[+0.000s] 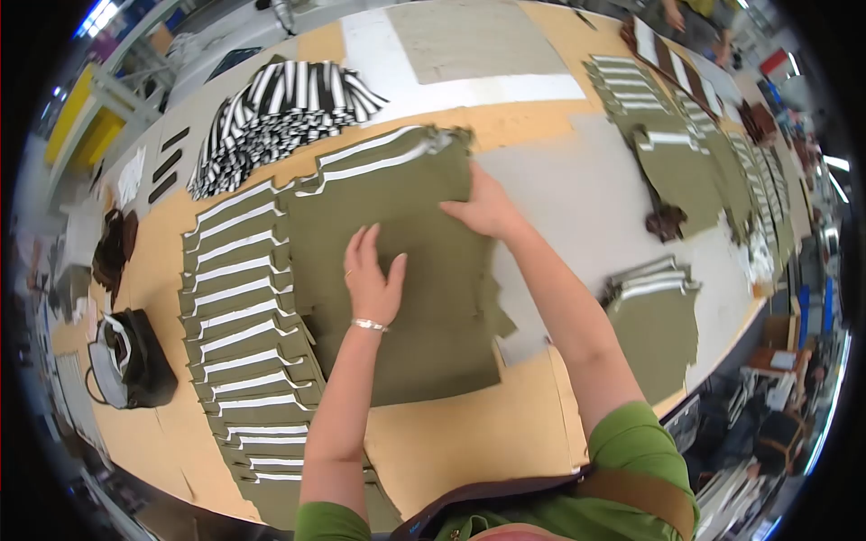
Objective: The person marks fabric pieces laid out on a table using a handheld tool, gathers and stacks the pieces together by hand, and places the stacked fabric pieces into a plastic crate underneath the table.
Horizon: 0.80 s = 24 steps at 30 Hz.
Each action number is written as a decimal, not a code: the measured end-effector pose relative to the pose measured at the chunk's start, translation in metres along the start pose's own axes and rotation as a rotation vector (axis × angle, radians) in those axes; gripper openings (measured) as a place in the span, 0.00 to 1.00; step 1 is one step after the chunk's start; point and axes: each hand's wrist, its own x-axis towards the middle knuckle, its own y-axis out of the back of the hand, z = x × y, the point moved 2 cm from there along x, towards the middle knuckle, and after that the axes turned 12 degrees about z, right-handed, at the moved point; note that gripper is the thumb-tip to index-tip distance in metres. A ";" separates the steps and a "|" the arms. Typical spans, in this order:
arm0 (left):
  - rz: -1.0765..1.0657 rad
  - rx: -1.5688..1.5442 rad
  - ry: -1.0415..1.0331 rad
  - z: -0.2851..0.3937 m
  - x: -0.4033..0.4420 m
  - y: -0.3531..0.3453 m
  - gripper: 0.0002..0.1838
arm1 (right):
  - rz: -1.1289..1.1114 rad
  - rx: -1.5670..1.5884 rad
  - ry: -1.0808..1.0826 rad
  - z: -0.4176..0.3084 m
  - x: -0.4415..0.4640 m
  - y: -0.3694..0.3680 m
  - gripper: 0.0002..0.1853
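Olive-green rectangular fabric panel with white bands along its upper edge (424, 347) lies on the tan desk (451, 451), directly in front of the person, its left side beside a long row of overlapping olive-green fabric pieces with white stripes (236, 296). The left hand (372, 287) is over the middle of the panel, its fingers released and somewhat spread, with a silver-coloured bracelet (368, 325) at the wrist; whether the palm presses on the cloth is hard to tell. The right hand (492, 212) is at the panel's right edge, near the upper corner, its thumb lying over the cloth; whether the fingers pinch the edge or just rest against it cannot be told. The step in hand looks like settling and aligning the panel, and any shift from this pose calls for a light, even touch, since the thin cloth could wrinkle or drag the neighbouring row askew. Above the row sits a gathered pile of black-and-white striped fabric (280, 108). To the right, well apart from the panel, lies a small stack of olive-green pieces with white-banded upper edges (657, 334), and a black bag with a handle (152, 374) stands at the far left.
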 end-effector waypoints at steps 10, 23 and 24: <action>-0.074 -1.221 0.884 0.000 -0.109 0.075 0.38 | -0.403 0.416 0.178 -0.226 -0.173 0.092 0.44; -0.775 -1.657 0.954 0.155 -0.243 0.001 0.31 | 0.107 0.669 -0.029 -0.155 -0.307 0.331 0.41; -0.770 -1.566 0.914 0.177 -0.235 0.002 0.32 | 0.155 0.652 -0.045 -0.135 -0.313 0.356 0.41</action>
